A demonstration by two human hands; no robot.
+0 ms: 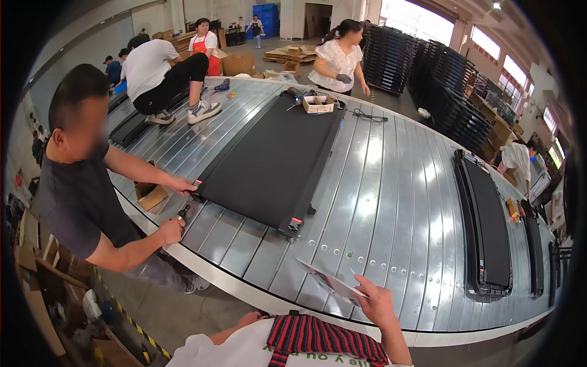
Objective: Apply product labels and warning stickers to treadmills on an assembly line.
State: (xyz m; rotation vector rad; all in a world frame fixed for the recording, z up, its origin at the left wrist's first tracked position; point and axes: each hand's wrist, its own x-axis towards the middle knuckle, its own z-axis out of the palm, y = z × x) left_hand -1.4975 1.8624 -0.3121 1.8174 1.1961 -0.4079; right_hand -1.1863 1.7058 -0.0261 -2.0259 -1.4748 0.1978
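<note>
One thin, flat sheet (332, 282) with straight sides is in the right hand (375, 301), over the near part of a big table (391, 196). The fingers are almost closed, pinching the sheet at its right end. The left hand (249, 318) is low by the table's near edge, partly hidden, so I cannot tell how open it is or if it holds anything. Red and black striped cloth (324, 336) covers part of a soft white shirt (226, 348).

The table top is long, shiny metal strips with a row of small round studs (336, 251). Farther off to the left lies a flat, dull black panel (269, 153). A small cardboard box (318, 106) sits at its far end, with a thin black cord (370, 116) right of it. A person (79, 196) at the left holds a tool (181, 213) near the panel. Another black panel, with round corners (489, 226), lies at the right.
</note>
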